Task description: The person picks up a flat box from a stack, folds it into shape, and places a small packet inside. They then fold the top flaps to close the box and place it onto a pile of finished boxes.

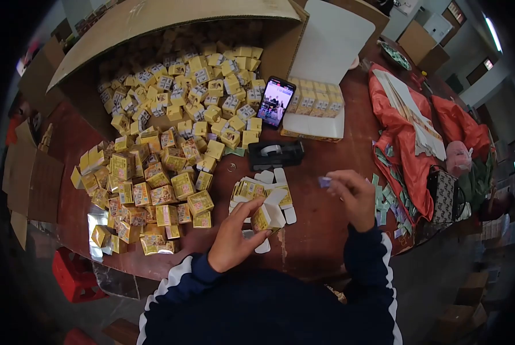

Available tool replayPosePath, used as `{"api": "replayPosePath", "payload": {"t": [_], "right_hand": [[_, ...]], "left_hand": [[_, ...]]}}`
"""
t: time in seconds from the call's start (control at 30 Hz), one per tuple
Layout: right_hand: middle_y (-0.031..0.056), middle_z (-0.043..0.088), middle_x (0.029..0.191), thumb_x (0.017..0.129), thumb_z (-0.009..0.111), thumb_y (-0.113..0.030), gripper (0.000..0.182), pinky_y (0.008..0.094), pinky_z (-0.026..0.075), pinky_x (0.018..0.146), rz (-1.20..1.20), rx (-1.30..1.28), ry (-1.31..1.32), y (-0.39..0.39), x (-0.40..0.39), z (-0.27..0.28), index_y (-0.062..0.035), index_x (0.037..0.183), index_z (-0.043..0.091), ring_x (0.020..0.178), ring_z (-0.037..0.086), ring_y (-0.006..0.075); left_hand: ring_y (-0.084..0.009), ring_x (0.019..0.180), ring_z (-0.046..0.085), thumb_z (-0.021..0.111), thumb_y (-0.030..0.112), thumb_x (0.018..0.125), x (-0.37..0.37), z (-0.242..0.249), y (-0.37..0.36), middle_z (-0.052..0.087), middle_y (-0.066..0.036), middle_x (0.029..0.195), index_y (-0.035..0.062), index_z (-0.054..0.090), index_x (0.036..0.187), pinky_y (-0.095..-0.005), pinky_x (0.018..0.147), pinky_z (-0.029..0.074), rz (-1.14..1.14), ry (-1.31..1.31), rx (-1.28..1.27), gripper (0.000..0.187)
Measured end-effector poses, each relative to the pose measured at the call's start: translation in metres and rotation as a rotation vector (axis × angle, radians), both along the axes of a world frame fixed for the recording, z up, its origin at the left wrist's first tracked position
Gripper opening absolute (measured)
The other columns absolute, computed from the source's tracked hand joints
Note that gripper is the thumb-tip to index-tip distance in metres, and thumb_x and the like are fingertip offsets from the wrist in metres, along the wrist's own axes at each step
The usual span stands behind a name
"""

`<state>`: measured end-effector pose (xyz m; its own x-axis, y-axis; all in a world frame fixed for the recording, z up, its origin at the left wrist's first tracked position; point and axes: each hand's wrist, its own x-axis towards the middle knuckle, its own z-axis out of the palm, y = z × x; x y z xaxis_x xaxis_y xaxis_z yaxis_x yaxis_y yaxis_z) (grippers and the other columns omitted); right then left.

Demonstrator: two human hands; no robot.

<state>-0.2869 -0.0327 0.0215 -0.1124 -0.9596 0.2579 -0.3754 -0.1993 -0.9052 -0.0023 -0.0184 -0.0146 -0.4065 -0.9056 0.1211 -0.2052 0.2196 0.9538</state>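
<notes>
My left hand (230, 242) holds a small yellow carton (263, 219) between thumb and fingers. The carton's white flaps stand up at its top. In a pinch of my right hand (355, 196), to the right of the carton, is a small purple packet (325, 182); its exact kind is too small to tell. Flattened yellow-and-white cartons (280, 190) lie just beyond my left hand. Left of that hand spreads a heap of small glossy yellow boxes (157, 192).
A large cardboard box (182, 12) on its side spills small yellow boxes (211, 86). Before it are a phone (277, 103), a tape dispenser (289, 155) and a white-lidded carton (317, 125). Right are a red plastic bag (386, 109) and green-purple packets (385, 198). A red stool (76, 276) stands left.
</notes>
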Motion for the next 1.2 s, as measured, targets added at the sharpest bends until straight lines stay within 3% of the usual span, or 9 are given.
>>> {"api": "replayPosePath", "payload": {"t": [0.1, 0.23, 0.3, 0.4, 0.7, 0.83, 0.97, 1.13, 1.2], "right_hand": [[0.0097, 0.069, 0.094, 0.087, 0.069, 0.002, 0.013, 0.0249, 0.054, 0.064, 0.156, -0.110, 0.243, 0.021, 0.036, 0.028, 0.0001, 0.100, 0.069, 0.075, 0.069, 0.0154], [0.0109, 0.070, 0.093, 0.083, 0.074, 0.002, 0.015, 0.0260, 0.053, 0.061, 0.074, -0.026, -0.046, 0.026, 0.065, 0.027, -0.0018, 0.097, 0.069, 0.074, 0.070, 0.0178], [0.0106, 0.070, 0.089, 0.081, 0.076, 0.001, 0.015, 0.0281, 0.053, 0.058, 0.285, -0.050, 0.209, 0.019, 0.062, 0.025, -0.0026, 0.095, 0.069, 0.072, 0.070, 0.0183], [0.0100, 0.070, 0.083, 0.081, 0.077, 0.000, 0.017, 0.0301, 0.052, 0.057, 0.408, 0.194, 0.115, 0.011, 0.062, 0.027, -0.0033, 0.096, 0.069, 0.071, 0.070, 0.0194], [0.0103, 0.069, 0.081, 0.078, 0.078, -0.003, 0.017, 0.0343, 0.054, 0.059, 0.644, 0.094, 0.258, -0.024, 0.062, 0.024, -0.0049, 0.092, 0.068, 0.072, 0.070, 0.0258], [0.0097, 0.070, 0.085, 0.078, 0.078, -0.005, 0.020, 0.0342, 0.055, 0.063, 0.618, 0.035, 0.315, -0.025, 0.071, 0.010, -0.0050, 0.097, 0.070, 0.072, 0.070, 0.0259], [0.0154, 0.066, 0.113, 0.084, 0.074, -0.008, 0.024, 0.0338, 0.057, 0.071, 0.553, -0.190, 0.370, -0.028, 0.068, 0.022, -0.0031, 0.108, 0.071, 0.085, 0.070, 0.0276], [0.0210, 0.059, 0.129, 0.102, 0.053, -0.030, 0.042, 0.0296, 0.051, 0.075, 0.041, -0.046, -0.023, -0.006, 0.039, -0.002, 0.0034, 0.124, 0.063, 0.099, 0.065, 0.0217], [0.0223, 0.057, 0.132, 0.099, 0.057, -0.033, 0.046, 0.0339, 0.049, 0.086, 0.221, -0.083, 0.031, -0.001, 0.045, -0.003, 0.0023, 0.128, 0.061, 0.108, 0.062, 0.0274]], "left_hand": [[-0.0335, 0.109, 0.062, 0.076, 0.006, 0.079, -0.003, 0.008, 0.002, 0.057, -0.016, 0.125, 0.0050, 0.051, 0.136, -0.0369, 0.091, 0.051, -0.015, -0.012, -0.008, 0.062], [-0.0351, 0.110, 0.062, 0.077, 0.005, 0.079, -0.004, 0.007, 0.001, 0.057, -0.017, 0.123, 0.0050, 0.052, 0.137, -0.0373, 0.091, 0.051, -0.040, 0.036, 0.057, 0.064], [-0.0353, 0.110, 0.062, 0.077, 0.004, 0.078, -0.003, 0.014, -0.003, 0.057, -0.017, 0.123, 0.0052, 0.052, 0.137, -0.0372, 0.091, 0.051, -0.052, 0.030, 0.053, 0.064], [-0.0357, 0.110, 0.062, 0.077, 0.003, 0.078, 0.001, 0.014, -0.010, 0.057, -0.017, 0.123, 0.0057, 0.052, 0.138, -0.0373, 0.090, 0.052, -0.077, 0.018, 0.031, 0.066], [-0.0352, 0.109, 0.063, 0.078, 0.003, 0.078, 0.009, 0.018, -0.024, 0.057, -0.017, 0.124, 0.0072, 0.054, 0.138, -0.0383, 0.089, 0.053, -0.077, 0.050, 0.022, 0.065], [-0.0322, 0.112, 0.063, 0.079, 0.001, 0.077, 0.008, 0.018, -0.027, 0.057, -0.016, 0.127, 0.0069, 0.054, 0.139, -0.0364, 0.090, 0.054, -0.105, 0.087, 0.046, 0.067], [-0.0247, 0.118, 0.060, 0.077, -0.003, 0.079, 0.003, 0.007, -0.021, 0.056, -0.012, 0.132, 0.0093, 0.051, 0.142, -0.0344, 0.092, 0.055, 0.058, 0.337, 0.291, 0.069], [-0.0219, 0.120, 0.059, 0.076, -0.004, 0.080, 0.002, -0.004, -0.019, 0.053, -0.010, 0.136, 0.0098, 0.053, 0.139, -0.0329, 0.093, 0.056, 0.042, 0.446, 0.271, 0.064], [-0.0210, 0.119, 0.059, 0.076, -0.003, 0.081, 0.000, 0.000, -0.019, 0.052, -0.009, 0.136, 0.0099, 0.055, 0.137, -0.0326, 0.093, 0.056, 0.011, 0.439, 0.257, 0.061]]}}
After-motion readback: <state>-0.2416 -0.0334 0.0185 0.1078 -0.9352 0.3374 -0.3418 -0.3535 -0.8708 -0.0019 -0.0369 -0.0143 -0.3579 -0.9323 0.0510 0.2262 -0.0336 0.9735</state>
